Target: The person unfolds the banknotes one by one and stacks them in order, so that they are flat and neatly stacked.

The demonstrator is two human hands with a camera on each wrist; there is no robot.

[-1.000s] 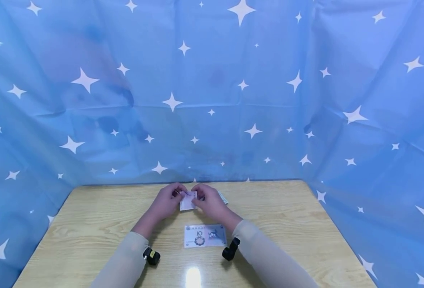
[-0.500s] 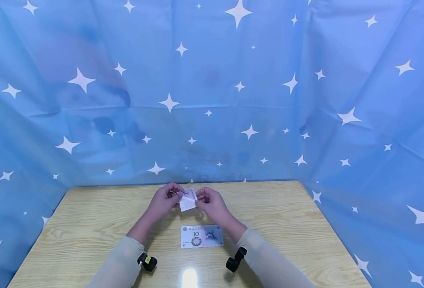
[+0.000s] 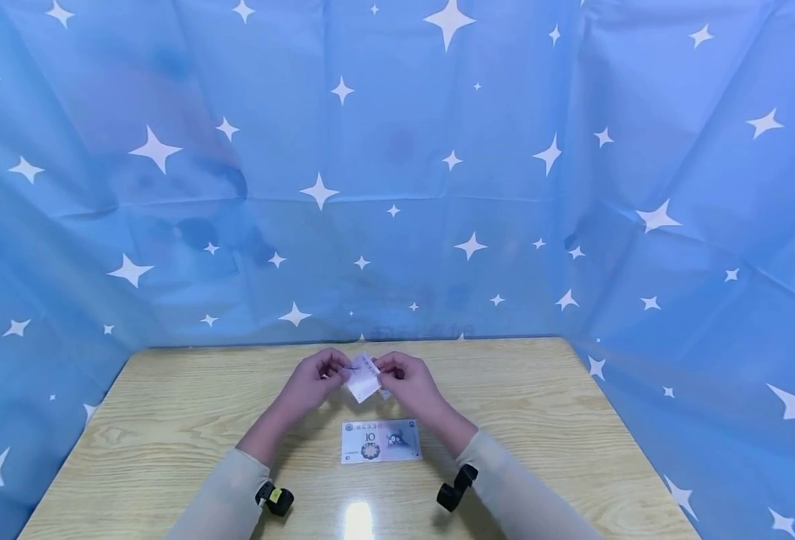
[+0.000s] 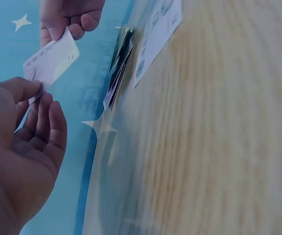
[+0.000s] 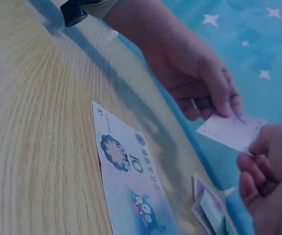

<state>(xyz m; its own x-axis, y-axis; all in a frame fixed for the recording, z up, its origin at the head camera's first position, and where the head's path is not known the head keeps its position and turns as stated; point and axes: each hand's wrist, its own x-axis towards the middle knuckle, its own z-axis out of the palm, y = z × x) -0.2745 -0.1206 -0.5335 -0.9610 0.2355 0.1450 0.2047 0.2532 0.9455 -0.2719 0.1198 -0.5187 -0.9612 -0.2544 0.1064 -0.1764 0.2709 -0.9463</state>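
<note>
A pale purple play banknote [image 3: 362, 381], which looks folded, is held slantwise above the back of the table. My left hand [image 3: 311, 388] pinches its left corner between thumb and fingers, and my right hand [image 3: 412, 384] pinches the opposite side. In the left wrist view the note [image 4: 55, 61] stretches between both hands, a row of characters along one edge. Nearer to me, a flat note [image 3: 381, 441] marked 10 lies on the wood, touched by neither hand. Below the hands sits a small pile of folded notes [image 5: 208, 208], largely hidden in the head view.
The light wooden table [image 3: 168, 435] ends at a blue curtain [image 3: 397, 150] with white stars, close behind the hands. A black wrist camera [image 3: 276, 498] hangs under the left sleeve and another camera [image 3: 457, 487] under the right one.
My right hand has shifted right, while my left hand has stayed nearly in place. The held note has turned from roughly square-on to a diagonal. The flat note lies as before.
</note>
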